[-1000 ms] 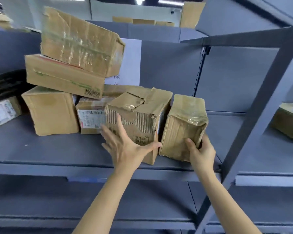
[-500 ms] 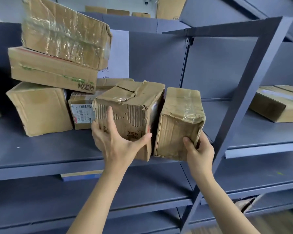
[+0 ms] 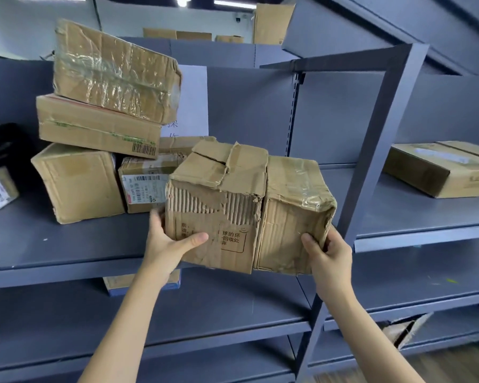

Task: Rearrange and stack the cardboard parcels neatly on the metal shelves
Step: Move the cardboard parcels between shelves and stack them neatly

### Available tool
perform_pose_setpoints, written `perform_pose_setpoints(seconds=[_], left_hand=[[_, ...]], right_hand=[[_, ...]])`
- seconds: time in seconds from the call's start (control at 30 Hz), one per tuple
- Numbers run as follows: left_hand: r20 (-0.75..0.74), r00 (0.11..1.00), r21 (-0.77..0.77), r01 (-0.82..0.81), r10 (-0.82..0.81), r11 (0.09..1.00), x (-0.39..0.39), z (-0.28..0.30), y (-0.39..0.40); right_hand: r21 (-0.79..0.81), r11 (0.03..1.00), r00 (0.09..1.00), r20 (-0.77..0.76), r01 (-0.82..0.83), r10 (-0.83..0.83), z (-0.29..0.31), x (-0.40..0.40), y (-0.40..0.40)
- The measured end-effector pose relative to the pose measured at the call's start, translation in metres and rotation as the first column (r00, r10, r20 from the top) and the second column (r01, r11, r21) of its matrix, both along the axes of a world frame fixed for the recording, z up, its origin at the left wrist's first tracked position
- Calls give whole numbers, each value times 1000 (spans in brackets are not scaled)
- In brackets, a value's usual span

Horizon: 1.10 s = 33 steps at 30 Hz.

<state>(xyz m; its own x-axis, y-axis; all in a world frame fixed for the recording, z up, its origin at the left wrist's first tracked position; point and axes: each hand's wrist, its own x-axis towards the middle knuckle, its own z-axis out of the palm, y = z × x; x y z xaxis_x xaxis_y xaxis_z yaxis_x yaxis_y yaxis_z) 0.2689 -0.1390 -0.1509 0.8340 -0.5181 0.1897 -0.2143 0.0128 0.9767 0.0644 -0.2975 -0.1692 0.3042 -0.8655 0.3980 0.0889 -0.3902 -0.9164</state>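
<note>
Two worn cardboard parcels sit pressed side by side at the front edge of the grey metal shelf (image 3: pixel 53 261). My left hand (image 3: pixel 169 241) grips the lower left corner of the torn parcel (image 3: pixel 219 205), thumb across its front face. My right hand (image 3: pixel 327 252) grips the lower right corner of the tape-wrapped parcel (image 3: pixel 293 214), fingers curled round its edge. Both parcels overhang the shelf lip. Behind them to the left is an untidy pile: a taped parcel (image 3: pixel 114 70) tilted on a flat parcel (image 3: pixel 97 125), above an upright parcel (image 3: pixel 78 181) and a labelled parcel (image 3: pixel 147 183).
A grey upright post (image 3: pixel 376 150) stands just right of the held parcels. A flat parcel (image 3: pixel 440 170) lies on the neighbouring shelf at the right. A black item (image 3: pixel 0 150) sits at the far left. Lower shelves hold a thin box (image 3: pixel 122 281) and a torn box (image 3: pixel 407 327).
The two parcels have been pushed together and drawn forward to the shelf's edge. My left hand shifted from the torn parcel's front face to its lower left corner.
</note>
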Motion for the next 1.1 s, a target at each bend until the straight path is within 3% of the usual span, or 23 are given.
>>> perform_pose_setpoints(seconds=[0.17, 0.53, 0.73, 0.97, 1.1], left_hand=[[17, 996, -7, 85, -85, 996, -29, 1, 4], [21, 1000, -78, -5, 7, 997, -127, -11, 29], [70, 998, -124, 3, 6, 992, -175, -2, 56], [142, 989, -161, 64, -41, 985, -248, 10, 50], [237, 961, -119, 176, -144, 977, -294, 13, 18]], right_hand=[[-12, 999, 999, 13, -43, 44, 1, -28, -2], [33, 987, 981, 113, -160, 155, -5, -123, 13], [-24, 978, 965, 162, -207, 209, -3, -172, 32], [-40, 993, 963, 245, -107, 114, 7, -256, 42], [49, 997, 971, 228, 59, -69, 0, -317, 39]])
